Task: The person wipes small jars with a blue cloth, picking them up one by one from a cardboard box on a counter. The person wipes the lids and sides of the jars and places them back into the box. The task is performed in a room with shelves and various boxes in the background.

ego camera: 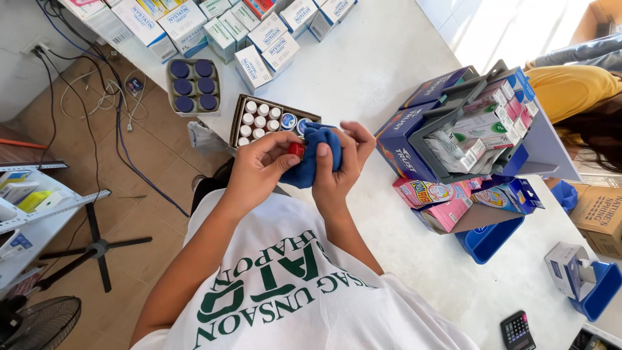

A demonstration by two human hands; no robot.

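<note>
Wiping in progress, by the look of the grip: a small red-capped bottle (pixel 295 150) is pinched between the fingers of the left hand (pixel 259 170), right at the edge of a blue cloth (pixel 317 155). The cloth is bunched around the bottle and clamped by the right hand (pixel 338 170). Both hands are held together, just above the near edge of the white table (pixel 363 71), close to the chest.

Just behind the hands, an open cardboard tray (pixel 262 118) of white-capped bottles is set on the table; a few blue-capped ones are seen at its right end. Further back, a second tray (pixel 192 86) holds six dark-blue-capped jars. White and blue medicine boxes (pixel 265 45) are piled along the far edge.

To the right, well apart from the hands, a grey rack (pixel 463 123) is packed with small cartons, with pink boxes (pixel 434 201) below it. A calculator (pixel 517 329) lies at the lower right. A person in a yellow top (pixel 570 87) is partly visible at the right edge.
</note>
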